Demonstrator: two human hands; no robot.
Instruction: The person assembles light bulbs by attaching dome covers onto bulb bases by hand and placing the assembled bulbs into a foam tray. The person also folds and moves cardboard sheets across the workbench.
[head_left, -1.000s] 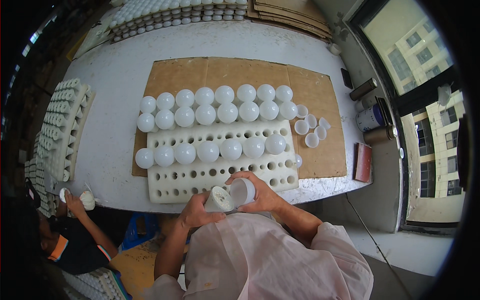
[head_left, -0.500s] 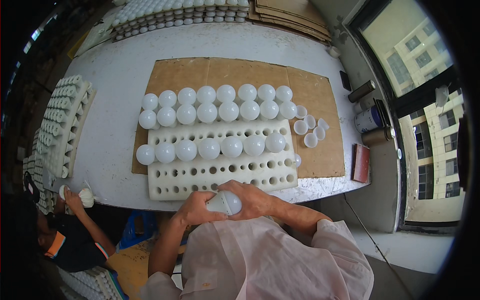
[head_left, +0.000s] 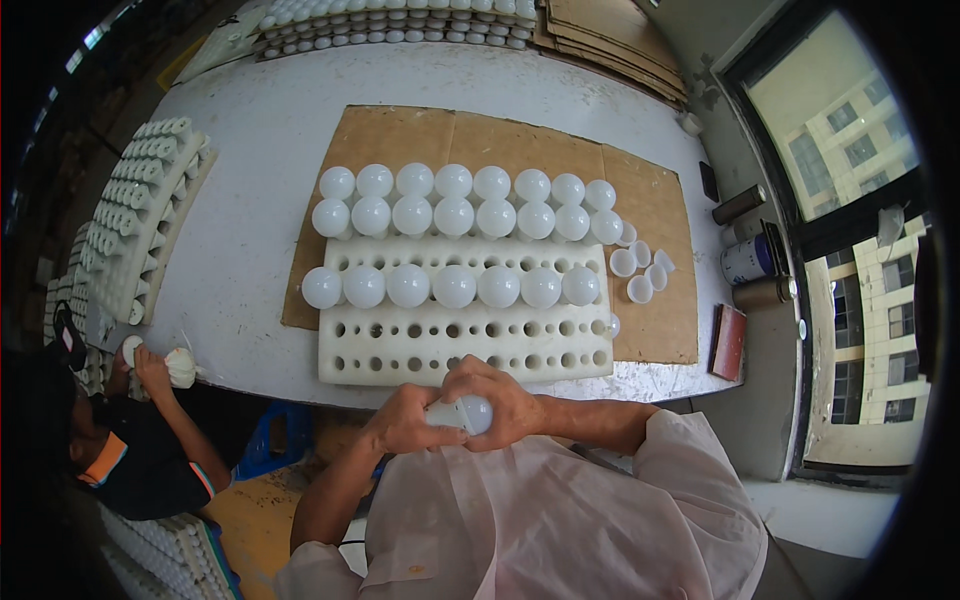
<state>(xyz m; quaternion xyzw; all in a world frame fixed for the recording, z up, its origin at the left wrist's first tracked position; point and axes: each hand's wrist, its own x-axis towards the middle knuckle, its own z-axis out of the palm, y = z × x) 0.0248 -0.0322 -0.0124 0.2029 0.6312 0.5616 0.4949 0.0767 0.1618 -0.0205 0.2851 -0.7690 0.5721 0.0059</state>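
Note:
Both my hands meet at the near edge of the table on one white light bulb [head_left: 462, 413]. My left hand [head_left: 408, 424] grips its base end, and my right hand [head_left: 502, 396] wraps over its round dome. Just beyond them lies a white foam tray [head_left: 470, 345] full of round holes. Several finished white bulbs [head_left: 455, 287] stand in the tray's rows, and its nearest rows are open holes. The tray rests on a brown cardboard sheet [head_left: 660, 320].
A few loose white domes [head_left: 640, 272] lie right of the tray. Cans and a dark block [head_left: 728, 342] stand along the right table edge. More trays of white parts [head_left: 140, 225] sit at the left and back. Another person [head_left: 140, 450] works at lower left, holding a bulb.
My hands have pressed the separate dome and base together into one bulb and dropped slightly toward me, closing around it.

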